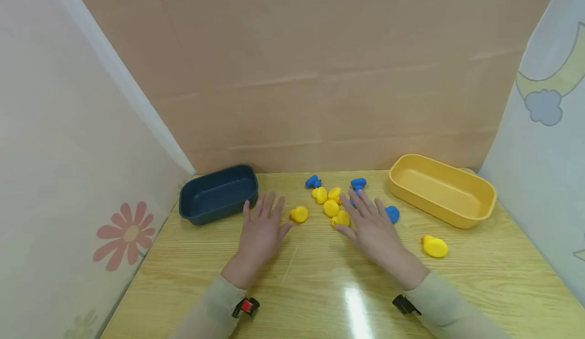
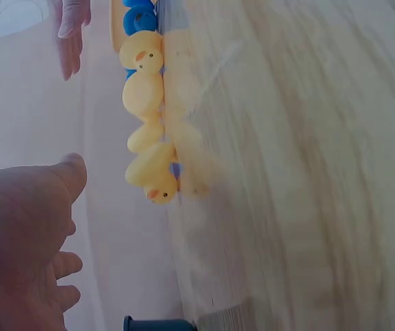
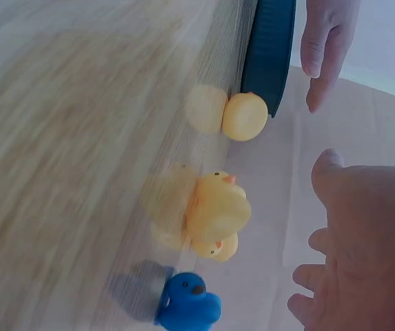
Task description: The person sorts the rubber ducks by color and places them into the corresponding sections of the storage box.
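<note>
The wooden table lies under both my hands, and I take the cluster of yellow ducks near its middle as my landmark. Right of the cluster, near the back wall, sits the yellow tray; left of it, well apart, sits the dark blue tray.

My right hand hovers flat just on the near side of the cluster, fingers straight and spread, holding nothing; its fingertips reach over the nearest ducks, though I cannot tell whether they touch. My left hand lies left of the cluster, fingers straight and fanned out, empty too.

A single yellow duck sits between my left hand and the cluster, just beside my fingers. Another lone yellow duck rests to the right of the cluster, in front of the yellow tray. Blue ducks stand at the far edge of the cluster, and one more blue duck sits just right of my right hand.
</note>
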Available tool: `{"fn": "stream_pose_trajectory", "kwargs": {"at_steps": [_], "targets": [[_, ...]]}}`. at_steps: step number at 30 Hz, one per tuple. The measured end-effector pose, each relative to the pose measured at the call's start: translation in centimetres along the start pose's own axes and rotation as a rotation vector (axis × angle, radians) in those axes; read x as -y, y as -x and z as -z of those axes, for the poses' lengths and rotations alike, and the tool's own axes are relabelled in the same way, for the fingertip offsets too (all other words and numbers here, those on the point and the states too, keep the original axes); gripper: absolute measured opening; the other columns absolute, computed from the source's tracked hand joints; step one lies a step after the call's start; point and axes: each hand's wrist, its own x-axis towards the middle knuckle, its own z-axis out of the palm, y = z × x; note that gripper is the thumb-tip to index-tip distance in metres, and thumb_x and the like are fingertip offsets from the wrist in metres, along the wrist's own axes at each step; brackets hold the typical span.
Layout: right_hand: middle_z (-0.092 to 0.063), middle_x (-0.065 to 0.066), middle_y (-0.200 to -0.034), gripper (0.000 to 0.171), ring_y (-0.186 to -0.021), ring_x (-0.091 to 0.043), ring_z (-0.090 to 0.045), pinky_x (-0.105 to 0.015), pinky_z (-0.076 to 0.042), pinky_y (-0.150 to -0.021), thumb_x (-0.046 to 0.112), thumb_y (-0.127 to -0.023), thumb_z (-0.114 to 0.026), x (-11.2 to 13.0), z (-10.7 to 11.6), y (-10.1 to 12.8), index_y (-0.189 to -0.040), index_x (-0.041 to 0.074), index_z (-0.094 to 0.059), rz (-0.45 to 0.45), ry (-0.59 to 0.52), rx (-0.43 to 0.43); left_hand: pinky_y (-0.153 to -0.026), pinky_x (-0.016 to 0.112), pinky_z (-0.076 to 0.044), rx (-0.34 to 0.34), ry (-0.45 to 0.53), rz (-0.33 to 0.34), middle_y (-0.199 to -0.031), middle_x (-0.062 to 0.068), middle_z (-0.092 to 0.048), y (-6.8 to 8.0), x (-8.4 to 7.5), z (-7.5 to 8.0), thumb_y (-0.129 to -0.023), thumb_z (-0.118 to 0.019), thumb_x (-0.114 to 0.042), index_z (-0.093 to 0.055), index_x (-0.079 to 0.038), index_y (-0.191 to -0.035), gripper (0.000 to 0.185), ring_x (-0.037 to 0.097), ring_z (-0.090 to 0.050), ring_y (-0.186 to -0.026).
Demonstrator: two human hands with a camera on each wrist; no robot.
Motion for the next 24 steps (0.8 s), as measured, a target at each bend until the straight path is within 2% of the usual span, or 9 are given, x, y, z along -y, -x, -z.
{"fn": "stream_pose_trajectory", "kwargs": {"at_steps": [5, 10, 24], "targets": [[-0.034, -0.02, -0.176, 0.081, -0.163, -0.043, -0.029, -0.072, -0.021, -0.128, 0.051, -0.107, -0.071, 0.7, -0.5, -0.6, -0.171, 0.008, -0.042, 0.02, 0.007, -0.019, -0.127, 0.075, -0.018, -0.017, 0.016, 0.024, -0.177, 0.016, -0.036, 0.4, 1.0, -0.1, -0.111, -0.059, -0.057, -0.044, -0.016, -0.171, 0.074, 0.042, -0.026, -0.165], [-0.034, -0.019, -0.177, 0.081, -0.165, -0.041, -0.026, -0.071, -0.02, -0.129, 0.052, -0.108, -0.069, 1.3, -1.1, -1.3, -0.172, 0.01, -0.041, 0.033, 0.003, -0.002, -0.127, 0.076, -0.019, -0.047, 0.034, 0.034, -0.175, 0.017, -0.039, 0.9, 2.0, 0.0, -0.111, -0.062, -0.055, -0.046, -0.015, -0.17, 0.073, 0.042, -0.026, -0.165], [-0.033, -0.017, -0.177, 0.081, -0.163, -0.042, -0.029, -0.067, -0.016, -0.132, 0.054, -0.109, -0.065, 4.0, -2.0, -3.3, -0.173, 0.012, -0.039, 0.082, -0.026, 0.028, -0.124, 0.078, -0.024, -0.128, 0.044, 0.065, -0.171, 0.021, -0.044, 2.1, 4.6, 0.7, -0.109, -0.069, -0.048, -0.051, -0.01, -0.166, 0.071, 0.046, -0.033, -0.161]]}}
